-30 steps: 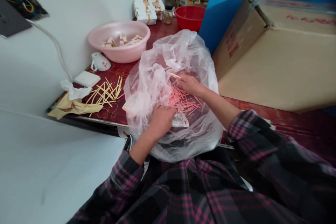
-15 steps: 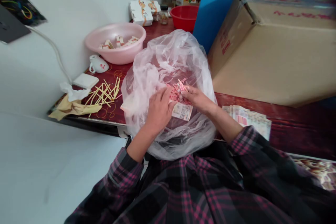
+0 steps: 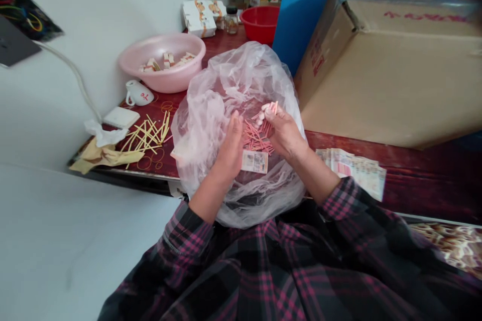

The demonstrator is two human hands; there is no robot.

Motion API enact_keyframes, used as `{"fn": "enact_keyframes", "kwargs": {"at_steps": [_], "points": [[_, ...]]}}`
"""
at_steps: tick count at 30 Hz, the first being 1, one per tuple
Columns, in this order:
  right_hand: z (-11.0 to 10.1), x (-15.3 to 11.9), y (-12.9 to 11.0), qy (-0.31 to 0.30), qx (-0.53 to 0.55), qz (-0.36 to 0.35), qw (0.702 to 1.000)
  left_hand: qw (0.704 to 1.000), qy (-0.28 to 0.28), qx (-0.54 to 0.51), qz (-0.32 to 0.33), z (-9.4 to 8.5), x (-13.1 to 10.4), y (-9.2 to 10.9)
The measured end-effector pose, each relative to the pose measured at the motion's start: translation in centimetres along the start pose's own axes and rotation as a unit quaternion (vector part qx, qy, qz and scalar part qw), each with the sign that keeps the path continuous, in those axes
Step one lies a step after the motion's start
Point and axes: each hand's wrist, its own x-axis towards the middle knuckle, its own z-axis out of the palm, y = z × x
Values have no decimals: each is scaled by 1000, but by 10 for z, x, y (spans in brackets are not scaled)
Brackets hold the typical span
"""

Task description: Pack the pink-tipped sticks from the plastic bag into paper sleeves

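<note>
Thin pink sticks (image 3: 258, 139) lie in a loose pile inside a clear plastic bag (image 3: 241, 210) in front of me. My right hand (image 3: 283, 133) is closed around a small bunch of pink sticks (image 3: 274, 107) with pale ends, just above the pile. My left hand (image 3: 232, 145) is held on edge at the pile's left side, fingers straight and together, with nothing visible in it. A printed paper slip (image 3: 255, 161) lies flat in the bag, just below the pile and between my hands.
Left on the dark red table are yellow sticks (image 3: 148, 133), rubber bands, a white mug (image 3: 139, 93) and a pink basin (image 3: 161, 80) holding small bundles. A large cardboard box (image 3: 391, 80) stands right, with printed papers (image 3: 354, 170) before it. A red basin (image 3: 259, 25) is behind.
My right hand has lifted a little up and to the right with the sticks. My left hand has turned on edge and moved off the paper slip. The view has shifted slightly.
</note>
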Motion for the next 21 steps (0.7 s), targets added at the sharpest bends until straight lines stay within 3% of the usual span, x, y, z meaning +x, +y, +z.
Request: {"fn": "enact_keyframes", "kwargs": {"at_steps": [3,5,9,13,15,18,21], "points": [[18,-5,2,16,49,13,999,981,-3,-165,-101,11,4,15],[26,-10,5,10,42,27,999,966,-5,-221,-133,17,5,26],[32,-14,9,6,-15,13,1000,957,-10,-249,-151,21,2,38],[21,-9,4,27,15,-3,1000,964,-14,-231,-135,13,-6,31],[9,-6,0,43,20,-8,999,980,-1,-168,-108,3,-11,20],[-18,-5,-4,56,-2,27,998,999,-13,47,-21,-13,-20,2],[-42,-7,-5,54,-94,55,993,949,-97,294,60,-21,-29,-9]]}}
